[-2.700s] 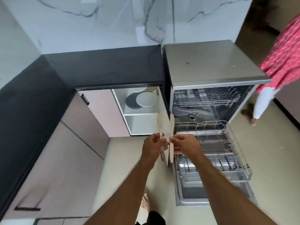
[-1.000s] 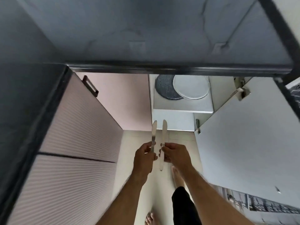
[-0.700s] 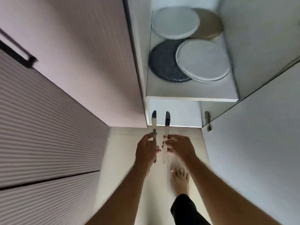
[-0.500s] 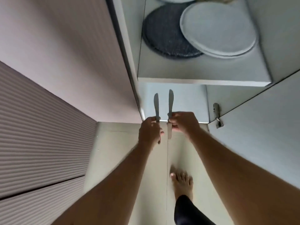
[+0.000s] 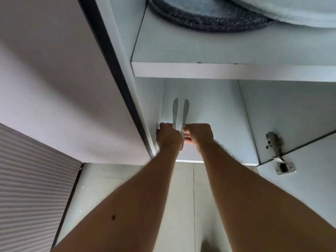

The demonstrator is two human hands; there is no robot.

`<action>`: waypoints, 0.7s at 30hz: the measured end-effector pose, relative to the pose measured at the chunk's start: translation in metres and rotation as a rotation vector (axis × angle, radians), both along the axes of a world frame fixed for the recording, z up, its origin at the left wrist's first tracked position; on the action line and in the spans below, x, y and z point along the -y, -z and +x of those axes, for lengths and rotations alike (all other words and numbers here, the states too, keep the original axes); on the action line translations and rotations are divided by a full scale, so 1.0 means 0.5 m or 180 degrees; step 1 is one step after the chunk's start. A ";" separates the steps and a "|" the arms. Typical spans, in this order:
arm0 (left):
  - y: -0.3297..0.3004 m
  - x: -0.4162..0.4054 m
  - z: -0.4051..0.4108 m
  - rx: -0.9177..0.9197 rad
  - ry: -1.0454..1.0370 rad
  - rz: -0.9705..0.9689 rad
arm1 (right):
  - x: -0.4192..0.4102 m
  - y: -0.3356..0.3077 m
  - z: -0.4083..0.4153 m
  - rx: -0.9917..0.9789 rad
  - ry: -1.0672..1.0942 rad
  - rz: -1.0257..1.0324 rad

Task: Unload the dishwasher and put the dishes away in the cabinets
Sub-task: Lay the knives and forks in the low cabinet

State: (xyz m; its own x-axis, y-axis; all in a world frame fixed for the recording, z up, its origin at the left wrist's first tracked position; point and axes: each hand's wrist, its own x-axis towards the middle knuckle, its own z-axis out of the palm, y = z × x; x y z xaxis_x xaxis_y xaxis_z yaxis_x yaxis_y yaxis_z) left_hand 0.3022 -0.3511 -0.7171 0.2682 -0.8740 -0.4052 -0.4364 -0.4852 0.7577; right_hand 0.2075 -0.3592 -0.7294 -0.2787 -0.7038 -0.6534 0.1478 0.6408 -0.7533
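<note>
Now reaching into the lower compartment under the cabinet shelf (image 5: 227, 70), left hand (image 5: 170, 138) and right hand (image 5: 199, 136) each gripping one knife (image 5: 175, 113), blades inside, ready for setting down.

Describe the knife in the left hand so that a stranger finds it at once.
Look into the open cabinet, at the lower compartment under the shelf with the plates. Two hands hold two knives there, blades pointing inward. The left knife, in the left hand, lies nearer the cabinet's side wall.
</note>
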 end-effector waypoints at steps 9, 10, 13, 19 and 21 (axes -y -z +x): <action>0.074 0.046 -0.008 0.0403 0.0180 -0.0328 | 0.035 0.050 0.002 -0.0285 -0.0098 -0.0101; 0.080 0.047 -0.009 0.0561 0.0280 -0.0347 | 0.037 0.056 0.002 -0.0248 -0.0084 -0.0120; 0.086 0.047 -0.008 0.0948 0.0474 -0.0404 | 0.044 0.067 -0.002 -0.0367 -0.0077 -0.0177; 0.082 0.053 -0.004 0.1739 0.1082 -0.0445 | 0.055 0.068 0.013 -0.0807 -0.0154 -0.0145; 0.084 0.050 -0.006 0.1933 0.1237 -0.0461 | 0.059 0.075 0.020 -0.1292 -0.0290 -0.0169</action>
State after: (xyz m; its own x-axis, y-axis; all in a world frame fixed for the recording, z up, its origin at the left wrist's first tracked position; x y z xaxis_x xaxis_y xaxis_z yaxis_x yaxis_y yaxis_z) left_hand 0.2992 -0.3758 -0.7591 0.0685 -0.9852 -0.1572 -0.9198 -0.1234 0.3725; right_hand 0.2176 -0.3890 -0.7670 -0.4412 -0.7673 -0.4655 -0.2235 0.5963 -0.7710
